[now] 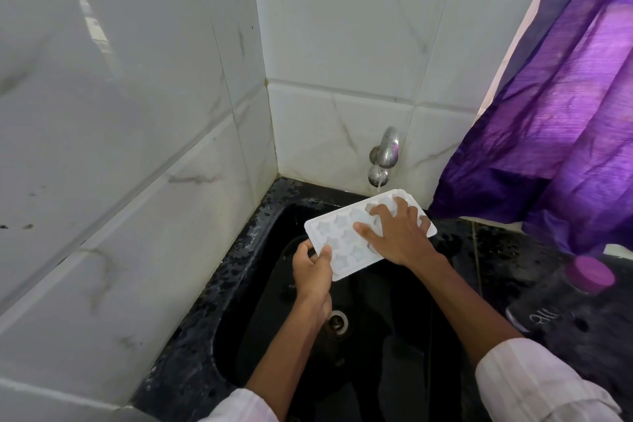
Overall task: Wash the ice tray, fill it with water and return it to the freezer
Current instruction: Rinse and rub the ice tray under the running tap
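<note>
White ice tray [346, 233], star-shaped cells, under running water

There is one white ice tray [337, 243]. Its star-shaped moulds lie in three rows, but one hand covers a part of them, so their full number cannot be counted. There are two grips, one left grip [313, 271] and one right grip [399, 236], and two white sleeves [534, 384]. One metal tap [385, 151] gives one stream of water [379, 186]. There is one black sink [260, 346] with one drain [337, 319], set in one black speckled desk [496, 250]. On the desk is one bottle [565, 305] with one purple cap [591, 271]. There is one purple curtain [565, 113].
</note>
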Available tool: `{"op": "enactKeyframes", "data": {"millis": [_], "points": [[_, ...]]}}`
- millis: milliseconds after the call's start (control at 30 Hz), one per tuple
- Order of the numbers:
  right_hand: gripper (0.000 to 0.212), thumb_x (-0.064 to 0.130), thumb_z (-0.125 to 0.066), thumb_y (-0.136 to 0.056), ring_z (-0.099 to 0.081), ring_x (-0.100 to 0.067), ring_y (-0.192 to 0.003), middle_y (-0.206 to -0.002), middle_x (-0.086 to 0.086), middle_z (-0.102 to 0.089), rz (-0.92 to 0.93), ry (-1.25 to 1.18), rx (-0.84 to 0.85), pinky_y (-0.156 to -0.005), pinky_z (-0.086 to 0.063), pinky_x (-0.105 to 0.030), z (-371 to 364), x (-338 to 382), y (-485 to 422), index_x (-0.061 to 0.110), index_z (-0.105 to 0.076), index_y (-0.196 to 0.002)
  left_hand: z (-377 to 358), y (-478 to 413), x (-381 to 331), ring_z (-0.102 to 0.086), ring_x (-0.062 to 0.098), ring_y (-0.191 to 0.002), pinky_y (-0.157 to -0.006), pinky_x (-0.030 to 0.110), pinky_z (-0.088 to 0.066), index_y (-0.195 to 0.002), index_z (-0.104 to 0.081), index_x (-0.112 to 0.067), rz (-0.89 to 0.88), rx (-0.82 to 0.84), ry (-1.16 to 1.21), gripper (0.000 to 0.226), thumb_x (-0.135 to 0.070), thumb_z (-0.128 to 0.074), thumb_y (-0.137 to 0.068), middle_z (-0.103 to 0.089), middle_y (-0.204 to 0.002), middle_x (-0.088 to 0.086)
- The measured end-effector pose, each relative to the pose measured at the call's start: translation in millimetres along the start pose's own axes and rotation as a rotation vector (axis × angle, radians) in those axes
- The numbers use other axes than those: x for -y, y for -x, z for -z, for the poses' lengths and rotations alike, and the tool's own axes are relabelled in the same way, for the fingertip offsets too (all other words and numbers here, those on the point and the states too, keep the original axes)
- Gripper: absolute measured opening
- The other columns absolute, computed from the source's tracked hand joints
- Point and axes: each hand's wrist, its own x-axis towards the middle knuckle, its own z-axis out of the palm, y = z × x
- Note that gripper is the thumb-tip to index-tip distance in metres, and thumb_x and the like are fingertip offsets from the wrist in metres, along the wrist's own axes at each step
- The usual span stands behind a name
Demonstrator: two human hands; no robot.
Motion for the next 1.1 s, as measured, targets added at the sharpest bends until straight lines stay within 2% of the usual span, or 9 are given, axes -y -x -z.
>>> {"op": "enactKeyframes", "data": {"millis": [233,367,600,733,833,867,967,1033,1100], "points": [[0.059,0.072,-0.033,-0.093,-0.015,-0.035,-0.145,-0.163,-0.011,-0.004,0.008,0.049,0.04,-0.117,-0.009,-0.056,-2,0,-3,0.043,-0.035,-0.144,-1,-1,0,-0.073,0.025,-0.099,-0.086,0.045,-0.061,-0.11,-0.057,-0.019,0.01,0.0,-0.006,0.012,-0.01,-0.053,-0.103,-0.073,-0.109,0.012],[0.057,0.073,-0.039,-0.09,-0.017,-0.034,-0.144,-0.16,-0.008,-0.01,-0.004,-0.001,0.041,-0.116,-0.009,-0.056,-3,-2,-3,0.042,-0.04,-0.138,3,1,3,-0.073,0.025,-0.099,-0.087,0.047,-0.061,-0.109,-0.057,-0.019,0.014,0.005,-0.022,0.012,-0.01,-0.053,-0.103,-0.073,-0.109,0.012],[0.06,0.073,-0.035,-0.091,-0.014,-0.035,-0.146,-0.163,-0.009,-0.002,0.01,-0.019,0.062,-0.117,-0.01,-0.055,-11,-2,1,0.044,-0.033,-0.144,7,1,4,-0.073,0.023,-0.097,-0.082,0.042,-0.062,-0.109,-0.056,-0.02,-0.027,-0.007,-0.08,0.011,-0.011,-0.054,-0.102,-0.073,-0.107,0.01],[0.056,0.072,-0.046,-0.088,-0.014,-0.032,-0.148,-0.162,-0.005,-0.008,0.048,-0.16,0.093,-0.118,-0.014,-0.054,-14,-9,3,0.048,-0.036,-0.138,17,-2,3,-0.072,0.02,-0.096,-0.078,0.038,-0.062,-0.107,-0.056,-0.021,-0.109,-0.025,-0.193,0.01,-0.012,-0.055,-0.102,-0.072,-0.106,0.007],[0.05,0.057,-0.065,-0.086,-0.033,-0.024,-0.138,-0.148,0.0,-0.028,0.097,-0.407,0.072,-0.114,-0.031,-0.043,-21,-17,10,0.04,-0.042,-0.126,31,-6,-4,-0.067,0.009,-0.091,-0.066,0.015,-0.051,-0.108,-0.054,-0.017,-0.377,-0.059,-0.472,0.007,-0.014,-0.053,-0.102,-0.068,-0.102,-0.001],[0.047,0.05,-0.069,-0.086,-0.038,-0.021,-0.134,-0.141,0.002,-0.033,0.098,-0.471,0.063,-0.111,-0.035,-0.038,-25,-20,14,0.036,-0.043,-0.123,37,-6,-7,-0.064,0.004,-0.086,-0.062,0.013,-0.048,-0.108,-0.053,-0.015,-0.499,-0.044,-0.582,0.006,-0.015,-0.052,-0.103,-0.066,-0.099,-0.004],[0.039,0.043,-0.07,-0.088,-0.044,-0.019,-0.128,-0.13,0.004,-0.037,0.067,-0.514,0.063,-0.11,-0.039,-0.037,-42,-32,23,0.029,-0.049,-0.118,53,-7,-11,-0.059,0.011,-0.074,-0.057,0.022,-0.041,-0.113,-0.053,-0.009,-0.803,0.033,-0.909,0.011,-0.014,-0.049,-0.104,-0.064,-0.095,0.001],[0.034,0.045,-0.066,-0.09,-0.044,-0.02,-0.128,-0.131,0.004,-0.037,0.048,-0.483,0.102,-0.111,-0.039,-0.038,-51,-40,27,0.031,-0.049,-0.115,63,-10,-10,-0.064,0.022,-0.078,-0.056,0.033,-0.048,-0.117,-0.053,-0.009,-1.046,0.051,-1.148,0.024,-0.003,-0.06,-0.096,-0.066,-0.099,0.008],[0.032,0.047,-0.064,-0.091,-0.043,-0.019,-0.128,-0.134,0.001,-0.037,0.034,-0.446,0.128,-0.11,-0.038,-0.036,-58,-46,29,0.032,-0.049,-0.115,72,-20,-1,-0.07,0.029,-0.092,-0.064,0.033,-0.059,-0.118,-0.054,-0.005,-1.396,0.084,-1.355,0.043,0.003,-0.074,-0.08,-0.069,-0.111,0.016]]}}
